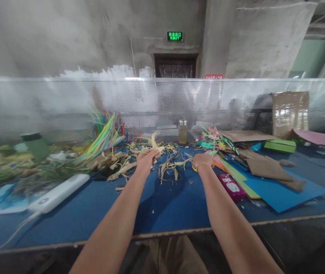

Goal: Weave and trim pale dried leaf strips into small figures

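My left hand (145, 156) is closed on a pale, dry strip that looks like corn husk (157, 147); its curled end sticks up above the fingers. My right hand (201, 161), with a thin bracelet at the wrist, is closed around a pair of scissors (195, 168). Part of a yellow handle shows beside the palm, and the blades point up and left. The fingertips of this hand are mostly hidden. Between both hands lies a loose pile of dry husk strips (170, 167) on the blue tabletop (168, 213).
At left are a white power strip (59, 193), a bundle of coloured pipe cleaners (105, 133) and a blurred green bottle (35, 146). A small glass bottle (182, 134) stands by the perforated metal divider (156, 99). On the right lie a magenta box (231, 187), blue sheet (282, 194) and cardboard (268, 167).
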Tool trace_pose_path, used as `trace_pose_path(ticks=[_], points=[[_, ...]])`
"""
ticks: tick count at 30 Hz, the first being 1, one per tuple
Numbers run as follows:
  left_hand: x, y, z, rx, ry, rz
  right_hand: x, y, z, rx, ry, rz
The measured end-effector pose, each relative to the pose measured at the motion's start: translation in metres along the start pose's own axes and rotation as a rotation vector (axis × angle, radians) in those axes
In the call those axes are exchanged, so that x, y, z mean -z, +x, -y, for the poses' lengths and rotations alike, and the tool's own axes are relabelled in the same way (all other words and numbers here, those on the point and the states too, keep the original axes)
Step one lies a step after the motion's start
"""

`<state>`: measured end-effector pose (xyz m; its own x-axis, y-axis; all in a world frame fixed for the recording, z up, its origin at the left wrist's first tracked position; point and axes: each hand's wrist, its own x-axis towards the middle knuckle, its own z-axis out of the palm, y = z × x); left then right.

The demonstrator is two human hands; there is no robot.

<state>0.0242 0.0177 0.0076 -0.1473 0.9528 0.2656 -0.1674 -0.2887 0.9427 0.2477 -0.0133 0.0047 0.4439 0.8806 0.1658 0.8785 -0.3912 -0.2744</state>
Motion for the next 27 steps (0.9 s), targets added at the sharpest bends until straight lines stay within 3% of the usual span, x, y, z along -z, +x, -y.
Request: trace_pose_path(ticks=[2, 6, 8, 11, 15, 19, 21, 23, 25, 27], points=[[0.001, -0.001, 0.002, -0.059, 0.088, 0.038, 0.006, -0.006, 0.008, 0.141, 0.076, -0.109], [0.0, -0.006, 0.0, -0.152, 0.293, 0.124, 0.01, -0.023, 0.034, 0.561, 0.332, -0.297], [-0.002, -0.009, -0.001, -0.16, 0.343, 0.159, 0.007, -0.03, 0.045, 0.724, 0.388, -0.307], [-0.006, -0.011, -0.001, -0.182, 0.382, 0.217, 0.002, -0.036, 0.054, 0.816, 0.373, -0.259], [-0.005, -0.008, 0.001, -0.242, 0.503, 0.295, -0.001, -0.034, 0.05, 0.753, 0.386, -0.238], [0.0, -0.004, 0.001, -0.249, 0.627, 0.32, -0.003, -0.024, 0.044, 0.407, 0.744, -0.254], [0.002, -0.003, 0.001, -0.244, 0.65, 0.297, -0.005, -0.021, 0.045, 0.238, 1.054, -0.134], [0.002, -0.002, 0.002, -0.25, 0.651, 0.287, -0.009, -0.02, 0.049, 0.157, 1.286, 0.058], [0.001, -0.002, 0.003, -0.269, 0.628, 0.283, -0.016, -0.021, 0.054, 0.176, 1.36, 0.195], [0.001, -0.001, 0.006, -0.287, 0.558, 0.272, -0.024, -0.022, 0.058, 0.255, 1.311, 0.205]])
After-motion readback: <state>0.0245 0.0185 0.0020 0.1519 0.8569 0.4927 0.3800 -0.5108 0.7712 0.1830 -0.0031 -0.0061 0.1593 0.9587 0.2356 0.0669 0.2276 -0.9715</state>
